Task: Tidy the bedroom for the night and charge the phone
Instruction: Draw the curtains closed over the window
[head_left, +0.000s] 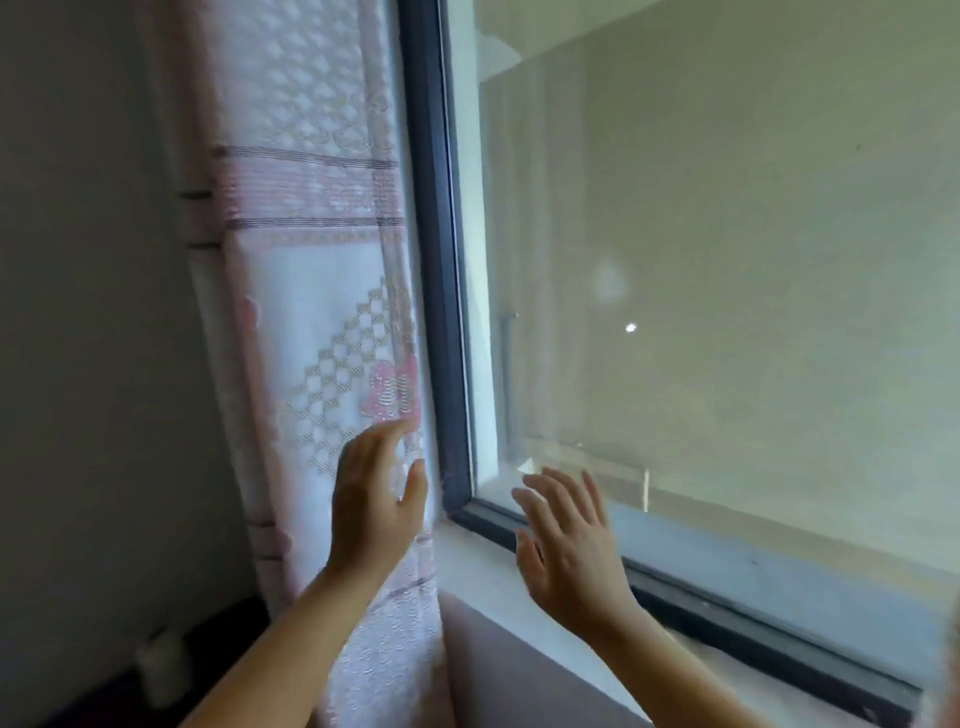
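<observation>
A pink and white lace curtain (311, 291) hangs gathered at the left side of a window with a dark frame (439, 312). My left hand (374, 499) is raised in front of the curtain's right edge, fingers spread, holding nothing. My right hand (566, 540) hovers open over the lower left corner of the glass pane (727, 260), above the pale sill (498, 587). Neither hand grips the fabric. No phone is in view.
A grey wall (88, 312) fills the left side. A small white object (161, 670) sits low against that wall on a dark surface. Through the glass I see a plain outside wall and a thin pipe (506, 374).
</observation>
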